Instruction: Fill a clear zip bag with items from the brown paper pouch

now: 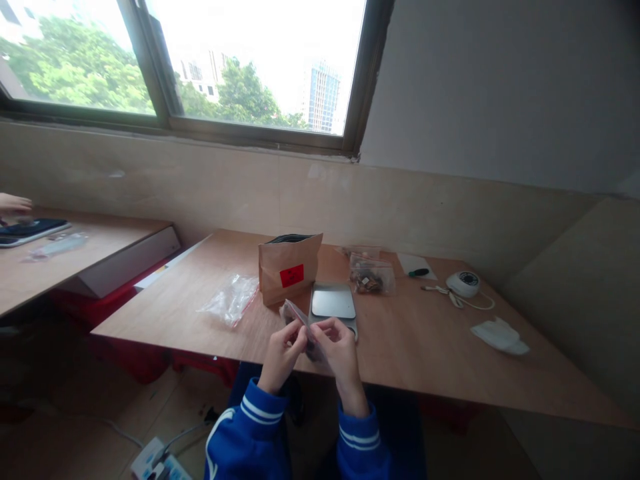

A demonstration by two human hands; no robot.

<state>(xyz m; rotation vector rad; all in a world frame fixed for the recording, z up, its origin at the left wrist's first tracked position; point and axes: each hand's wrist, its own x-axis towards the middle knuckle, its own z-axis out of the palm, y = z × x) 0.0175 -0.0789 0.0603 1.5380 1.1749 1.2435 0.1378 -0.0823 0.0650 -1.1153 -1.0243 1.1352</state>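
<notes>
My left hand (283, 353) and my right hand (339, 348) meet at the near edge of the wooden table (425, 347), both pinching a small clear zip bag (296, 313) that tilts up to the left. Just behind the hands lies a small silver scale (333, 301). A brown paper bag (289, 267) with a red label stands open behind the scale. A pile of empty clear bags (231, 299) lies to its left. To the right sits a filled clear bag (370, 277) with dark contents.
A white round device (463, 283) with a cable, a white folded item (500, 335) and a card with a dark pen (418, 271) lie at the right. Another person's hand (13, 203) rests near a phone (30, 231) on the left table. A power strip (157, 463) lies on the floor.
</notes>
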